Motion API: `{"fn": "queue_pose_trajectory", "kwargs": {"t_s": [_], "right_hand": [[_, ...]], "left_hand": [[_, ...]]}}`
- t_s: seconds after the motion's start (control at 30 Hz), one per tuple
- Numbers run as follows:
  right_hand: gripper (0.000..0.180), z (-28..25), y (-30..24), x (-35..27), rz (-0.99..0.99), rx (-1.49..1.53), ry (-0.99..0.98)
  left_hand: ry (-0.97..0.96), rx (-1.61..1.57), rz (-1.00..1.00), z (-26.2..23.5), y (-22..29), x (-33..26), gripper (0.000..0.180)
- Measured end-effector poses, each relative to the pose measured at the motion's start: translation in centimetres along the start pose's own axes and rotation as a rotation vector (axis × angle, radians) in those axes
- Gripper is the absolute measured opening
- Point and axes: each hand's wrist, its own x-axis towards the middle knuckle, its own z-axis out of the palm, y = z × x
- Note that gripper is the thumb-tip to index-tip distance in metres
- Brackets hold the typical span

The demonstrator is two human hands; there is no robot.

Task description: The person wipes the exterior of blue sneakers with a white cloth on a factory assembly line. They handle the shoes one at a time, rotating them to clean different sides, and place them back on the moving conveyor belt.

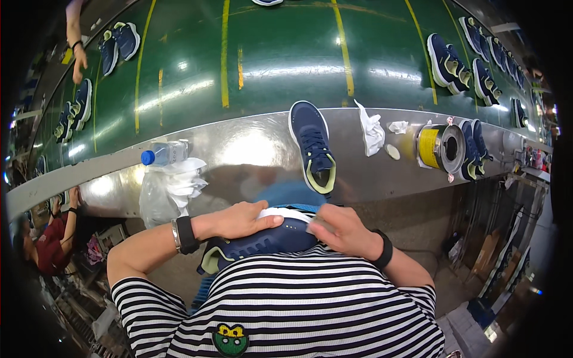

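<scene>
A navy sneaker [262, 241] with a white sole and pale green lining lies on its side against my striped shirt. My left hand [239, 219] grips it by the sole edge, thumb stretched along the white rim. At the toe end my right hand [347, 231] is closed, its fingers bent and a little blurred against the sole's edge. Something small and pale shows at its fingertips, too smeared to name. Beyond my hands another navy sneaker [311, 140] rests on the metal ledge [239, 149], its heel toward me.
On the ledge's left are a blue-capped bottle [170, 153], white tissues [186, 179] and a plastic bag [156, 200]. Rightward lie crumpled tissue [372, 132], a yellow-labelled tin [440, 147] and paired sneakers [473, 149]. The green belt [286, 53] carries several sneakers. Other people's arms [74, 39] appear left.
</scene>
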Motion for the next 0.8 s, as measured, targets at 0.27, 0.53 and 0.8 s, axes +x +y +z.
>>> {"fn": "queue_pose_trajectory", "kwargs": {"t_s": [0.27, 0.53, 0.8], "right_hand": [[0.018, -0.8, -0.3, -1.1, 0.028, -0.058, -0.059], [0.017, -0.1, -0.4, 0.3, 0.060, 0.052, -0.048], [0.016, -0.7, -0.2, 0.3, 0.096, 0.133, -0.039]], "left_hand": [[-0.052, 0.040, -0.027, -0.4, 0.9, 0.0, 0.074], [-0.029, 0.119, 0.016, -0.1, 1.4, 0.1, 0.071], [0.037, 0.137, 0.030, 0.0, 1.8, -0.3, 0.068]]}}
